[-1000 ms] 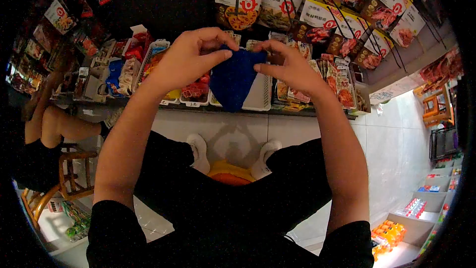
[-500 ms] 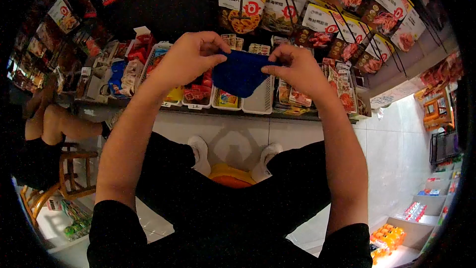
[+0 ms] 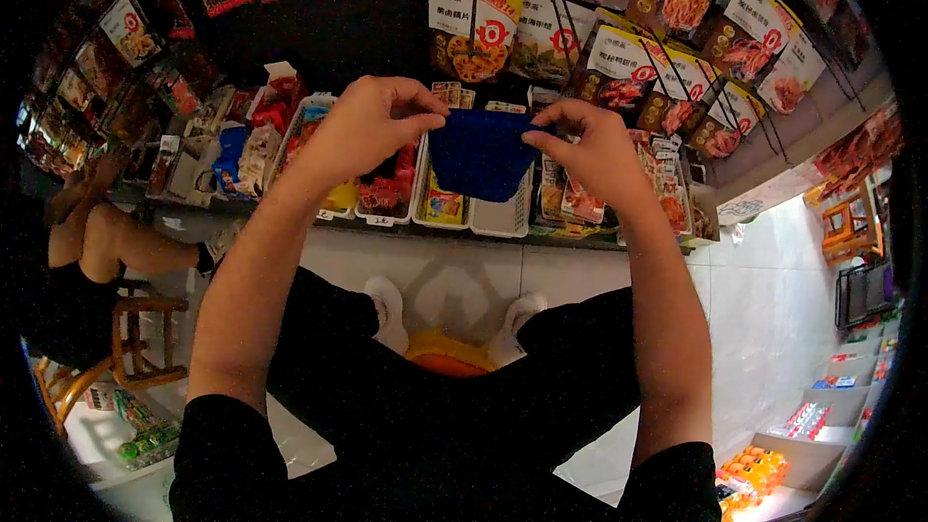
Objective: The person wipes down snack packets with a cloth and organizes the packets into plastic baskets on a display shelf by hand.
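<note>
A dark blue cloth (image 3: 480, 157) hangs between my two hands, its top edge stretched nearly straight and its lower edge narrower. My left hand (image 3: 387, 126) pinches the upper left corner between thumb and fingers. At the upper right corner, my right hand (image 3: 585, 145) grips the cloth the same way. Behind and below the cloth are a white basket (image 3: 501, 222) and another white basket with a yellow packet (image 3: 445, 206) in it.
Hanging food packets (image 3: 474, 34) line the rack above. Red packets (image 3: 387, 188) fill a basket on the shelf. A person's bent leg (image 3: 135, 237) and a wooden chair (image 3: 150, 343) are at left. Orange bottles (image 3: 754, 472) stand at lower right.
The cloth has gone from a drooping, pointed shape to a flat, spread one. My hands have moved slightly lower in view, and my right hand a little to the right.
</note>
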